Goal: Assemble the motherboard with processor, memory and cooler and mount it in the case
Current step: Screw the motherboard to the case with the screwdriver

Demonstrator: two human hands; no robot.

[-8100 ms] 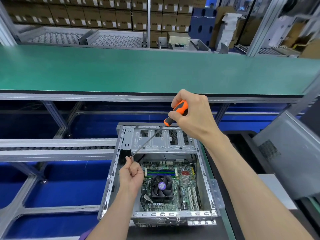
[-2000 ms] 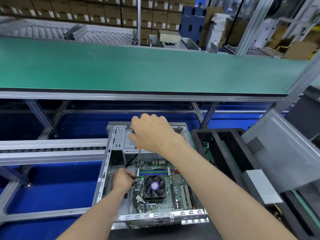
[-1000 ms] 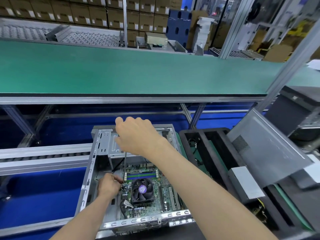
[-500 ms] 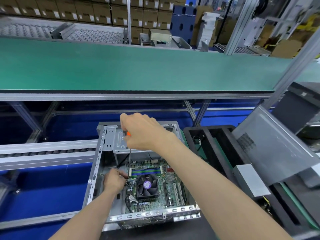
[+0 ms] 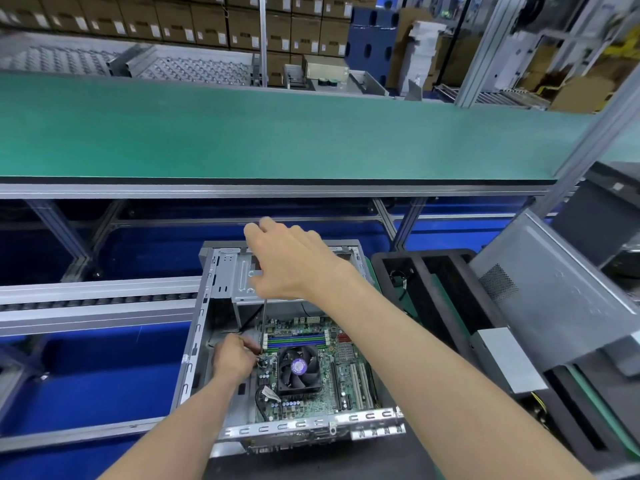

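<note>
Right hand point(image 5: 291, 261) clamped atop screwdriver point(image 5: 264, 313), left hand point(image 5: 233, 356) pinched its tip at cooler's point(image 5: 298, 368) nine o'clock, inside case point(image 5: 194, 344)

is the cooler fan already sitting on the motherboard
Yes, the black cooler fan sits on the green motherboard inside the open case.

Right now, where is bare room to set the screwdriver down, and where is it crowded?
The green belt beyond the case lies bare across its width. Inside the case it is crowded: the left hand sits at the motherboard edge, the right hand holds the screwdriver above, and the cooler fills the middle.
</note>
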